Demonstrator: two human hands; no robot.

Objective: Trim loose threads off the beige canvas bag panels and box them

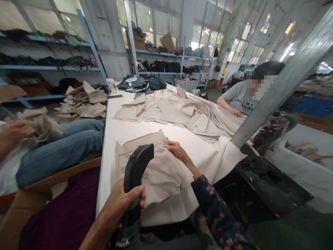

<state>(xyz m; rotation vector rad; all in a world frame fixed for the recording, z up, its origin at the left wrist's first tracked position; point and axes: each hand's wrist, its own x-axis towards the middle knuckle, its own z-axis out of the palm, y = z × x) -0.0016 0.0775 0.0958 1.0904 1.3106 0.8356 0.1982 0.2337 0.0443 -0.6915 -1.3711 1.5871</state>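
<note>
A creased beige fabric piece (163, 170), seamed along its top, lies on the near end of a white table (110, 132). Right fingers touch its upper right edge; whether pinching, unclear. Above it, the left hand (123, 199) wraps firmly around a black nozzle (130, 170). The table's left edge runs nearby; bare surface separates piece from beige heap (174, 114).

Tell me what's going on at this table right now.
The person's left hand grips a curved black nozzle over a beige fabric piece lying on the white-covered table. The right hand is at that piece's upper right edge. Farther back are piled beige pieces. At the right, a co-worker in a grey shirt has a hand beside the pile; at the left, someone in jeans holds beige cloth.
</note>
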